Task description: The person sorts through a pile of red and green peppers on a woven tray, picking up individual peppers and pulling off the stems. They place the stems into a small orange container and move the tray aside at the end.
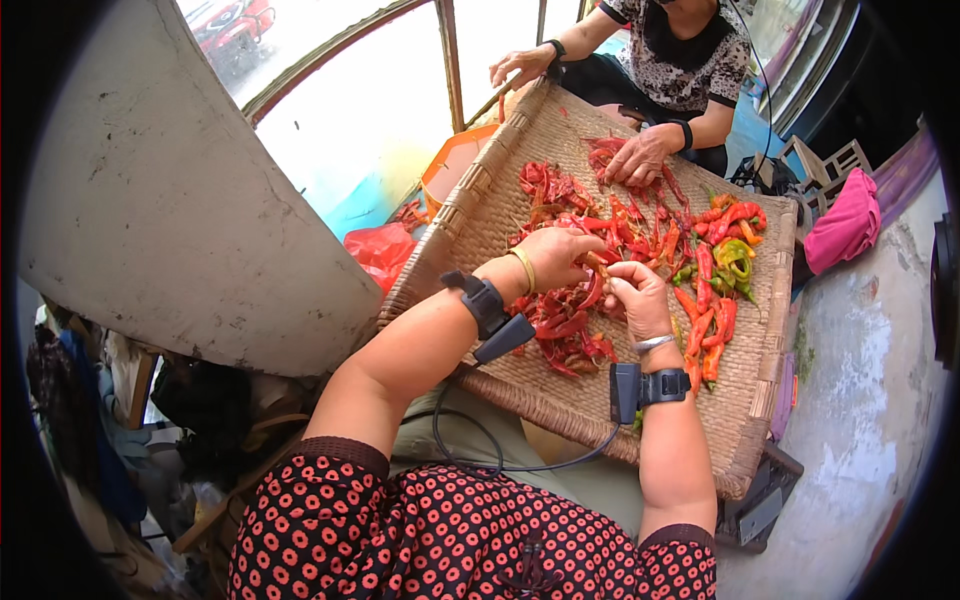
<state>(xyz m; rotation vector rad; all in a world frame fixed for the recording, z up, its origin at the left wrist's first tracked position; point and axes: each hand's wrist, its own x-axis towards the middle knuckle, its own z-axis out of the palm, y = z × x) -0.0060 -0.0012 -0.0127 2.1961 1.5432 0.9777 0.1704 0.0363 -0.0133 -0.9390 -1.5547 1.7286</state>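
Observation:
My left hand [559, 257] and my right hand [639, 295] meet over a large woven tray [750, 405]. Between them is an orange-brown chili pepper [596, 264]; the left fingers hold one end and the right thumb and forefinger pinch the other. Under my hands lies a heap of wrinkled, drying red chilies [559, 330]. To the right of my right hand sit plumper orange-red chilies [701, 334] and several green-yellow ones [733, 259]. Part of the heap is hidden beneath my hands.
Across the tray a seated person's hand [641, 157] touches chilies, the other hand [525, 66] at the tray's rim. Left of the tray are an orange container [456, 161] and a red plastic bag [381, 251]. A cable [555, 466] hangs between my wrist devices. Pink cloth [847, 221] lies right.

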